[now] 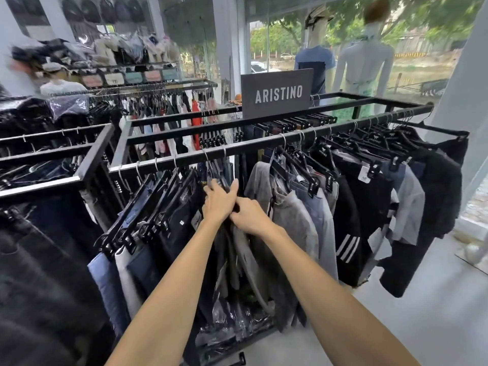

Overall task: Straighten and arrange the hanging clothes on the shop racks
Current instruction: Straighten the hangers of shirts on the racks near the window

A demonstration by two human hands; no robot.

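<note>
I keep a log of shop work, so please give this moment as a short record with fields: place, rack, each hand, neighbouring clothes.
place: clothes shop, ARISTINO sign on the rack
rack: black rail, crowded with hangers
left hand: fingers pushed into the dark garment, grip unclear
right hand: pinches the dark garment just below the left hand
left of hands: dark trousers on clip hangers
right of hands: grey garment, then black garment with white stripes
</note>
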